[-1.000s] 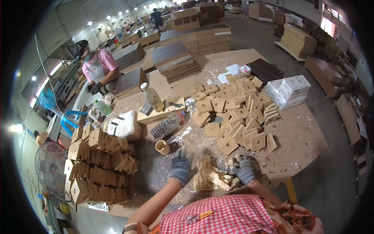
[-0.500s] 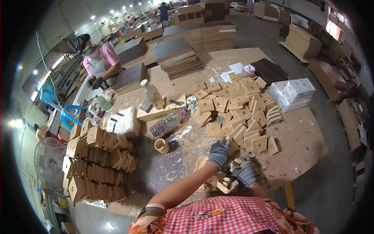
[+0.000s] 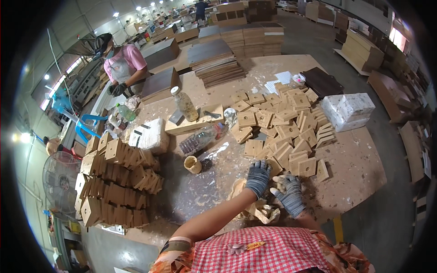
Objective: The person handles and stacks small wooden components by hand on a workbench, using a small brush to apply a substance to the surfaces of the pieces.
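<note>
My left hand, in a grey glove, reaches across to the near edge of a heap of square wooden blocks, its fingers curled over one block. My right hand, also gloved, is just beside it and grips a small pale wooden piece between the two hands. Below my hands lies a pile of pale wood offcuts on the stained worktable.
Stacks of finished blocks stand at the left. A small cup, plastic bottles, a jar on a plank and white wrapped bundles sit on the table. A person in pink works at the far left. A fan stands beside the table.
My left hand has swung from the table's middle rightward to the block heap, beside my right hand. My right hand has stayed about where it was.
</note>
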The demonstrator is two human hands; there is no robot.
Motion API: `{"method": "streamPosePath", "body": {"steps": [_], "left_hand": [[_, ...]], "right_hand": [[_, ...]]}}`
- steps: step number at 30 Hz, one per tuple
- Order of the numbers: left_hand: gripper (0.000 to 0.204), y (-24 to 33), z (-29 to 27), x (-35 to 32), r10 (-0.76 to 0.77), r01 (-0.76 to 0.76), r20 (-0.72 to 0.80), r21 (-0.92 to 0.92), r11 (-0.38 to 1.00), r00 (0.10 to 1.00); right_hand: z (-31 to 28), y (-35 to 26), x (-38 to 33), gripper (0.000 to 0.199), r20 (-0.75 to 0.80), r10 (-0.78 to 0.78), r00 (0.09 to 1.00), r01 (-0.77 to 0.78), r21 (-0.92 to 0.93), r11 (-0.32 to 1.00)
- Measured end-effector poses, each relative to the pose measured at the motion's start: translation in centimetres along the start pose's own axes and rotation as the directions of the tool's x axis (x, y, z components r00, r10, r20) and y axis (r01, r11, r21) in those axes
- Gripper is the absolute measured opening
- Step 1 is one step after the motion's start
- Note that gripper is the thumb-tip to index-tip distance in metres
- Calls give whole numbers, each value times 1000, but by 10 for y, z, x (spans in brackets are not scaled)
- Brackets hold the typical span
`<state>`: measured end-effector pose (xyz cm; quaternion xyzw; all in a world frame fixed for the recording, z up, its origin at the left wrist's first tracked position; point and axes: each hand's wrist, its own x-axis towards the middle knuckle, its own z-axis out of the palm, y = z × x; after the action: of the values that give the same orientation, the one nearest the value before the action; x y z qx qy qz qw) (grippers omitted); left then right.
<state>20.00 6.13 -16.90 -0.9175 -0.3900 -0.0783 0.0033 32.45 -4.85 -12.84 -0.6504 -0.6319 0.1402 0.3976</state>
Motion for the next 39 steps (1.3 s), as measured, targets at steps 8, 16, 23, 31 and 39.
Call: {"method": "streamPosePath", "body": {"steps": [8, 16, 23, 31, 39], "left_hand": [[41, 2, 0, -5, 67, -66, -1, 86, 994, 998], [43, -4, -16, -13, 44, -48, 34, 135, 990, 998], [64, 3, -5, -13, 36, -34, 32, -48, 998, 999], [69, 16, -12, -22, -120, 113, -43, -127, 985, 992], [76, 6, -23, -9, -143, 140, 4, -228, 964, 990]], "right_hand": [[32, -38, 10, 22, 201, -64, 978, 66, -3, 998], [32, -30, 11, 14, 480, 357, 802, -597, 616, 513], [35, -24, 19, 25, 350, 61, 935, -238, 486, 841], [30, -75, 29, 31, 354, -303, 885, 413, -297, 861], [-4, -96, 9, 24, 471, -228, 852, 239, 38, 970]]}}
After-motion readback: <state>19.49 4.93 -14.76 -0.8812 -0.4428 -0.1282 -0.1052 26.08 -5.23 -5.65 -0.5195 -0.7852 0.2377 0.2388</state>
